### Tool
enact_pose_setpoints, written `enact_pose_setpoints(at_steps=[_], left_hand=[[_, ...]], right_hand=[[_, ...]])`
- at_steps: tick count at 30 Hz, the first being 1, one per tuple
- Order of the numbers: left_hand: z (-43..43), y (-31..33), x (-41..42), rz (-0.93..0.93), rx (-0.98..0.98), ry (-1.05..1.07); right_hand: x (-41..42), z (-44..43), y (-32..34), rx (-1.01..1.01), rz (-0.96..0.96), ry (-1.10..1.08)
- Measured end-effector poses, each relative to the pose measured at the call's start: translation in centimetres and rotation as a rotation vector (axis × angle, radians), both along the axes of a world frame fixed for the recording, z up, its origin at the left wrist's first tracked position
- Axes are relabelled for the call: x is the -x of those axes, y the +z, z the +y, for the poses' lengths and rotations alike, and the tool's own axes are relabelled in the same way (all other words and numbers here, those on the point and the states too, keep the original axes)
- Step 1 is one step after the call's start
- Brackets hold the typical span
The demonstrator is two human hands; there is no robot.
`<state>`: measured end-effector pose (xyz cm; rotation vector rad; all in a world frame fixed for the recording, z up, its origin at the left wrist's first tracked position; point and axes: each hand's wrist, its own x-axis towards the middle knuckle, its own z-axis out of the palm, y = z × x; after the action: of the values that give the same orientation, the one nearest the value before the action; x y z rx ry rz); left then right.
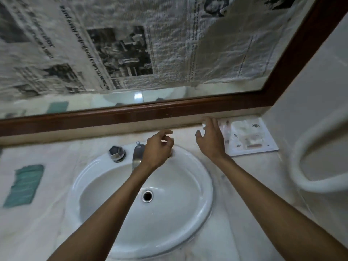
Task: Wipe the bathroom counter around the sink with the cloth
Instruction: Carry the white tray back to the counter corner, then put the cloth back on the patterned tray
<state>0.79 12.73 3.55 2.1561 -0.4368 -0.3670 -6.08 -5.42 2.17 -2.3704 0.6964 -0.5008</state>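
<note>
A teal cloth [24, 185] lies flat on the pale marble counter [56, 232], far to the left of the white oval sink [197, 185]. My left hand [157, 149] hovers over the sink's back rim beside the faucet [138, 153], fingers loosely curled with nothing in them. Further right, my right hand [210, 138] is over the counter behind the sink, fingers spread and empty, beside a white tray. Neither hand touches the cloth.
A chrome tap knob [116, 153] stands left of the faucet. A white tray [250, 138] with small toiletries fills the back right corner. A wood-framed mirror [131, 113] covered with newspaper runs along the back. A white curved fixture [308, 166] stands at the right.
</note>
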Motion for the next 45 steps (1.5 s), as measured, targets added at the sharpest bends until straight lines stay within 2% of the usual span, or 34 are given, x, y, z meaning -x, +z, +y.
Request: enact_pose_setpoints(at_steps=[10,16,21,29,35,39,45], left_hand=[[25.8,1.3,-2.8,-0.091,-0.096,0.174],[41.3,-1.3,-5.5,-0.035,-0.159,0.363],[49.6,-4.6,-8.5,0.108,-0.252,0.562],[52.4,-10.0,-15.0,0.205,-0.373,0.673],[51.2,-12.1,-18.2,0.157,-0.539,0.628],[51.2,-12.9,-19.5,0.202,-0.494,0.618],[52.4,-13.0,-20.0,0.215,-0.428,0.550]], right_hand=[[-7.4,21.3,2.6,-0.147,0.012,0.341],[-11.0,36.1,0.9,-0.266,0.116,0.509],[-12.7,43.9,-2.3,-0.303,0.264,0.593],[-18.3,48.1,-7.8,-0.256,0.423,0.646],[-22.9,50.1,-11.9,0.052,0.443,0.684],[-24.0,51.4,-13.6,0.245,0.455,0.685],[-23.1,52.8,-15.2,0.258,0.447,0.618]])
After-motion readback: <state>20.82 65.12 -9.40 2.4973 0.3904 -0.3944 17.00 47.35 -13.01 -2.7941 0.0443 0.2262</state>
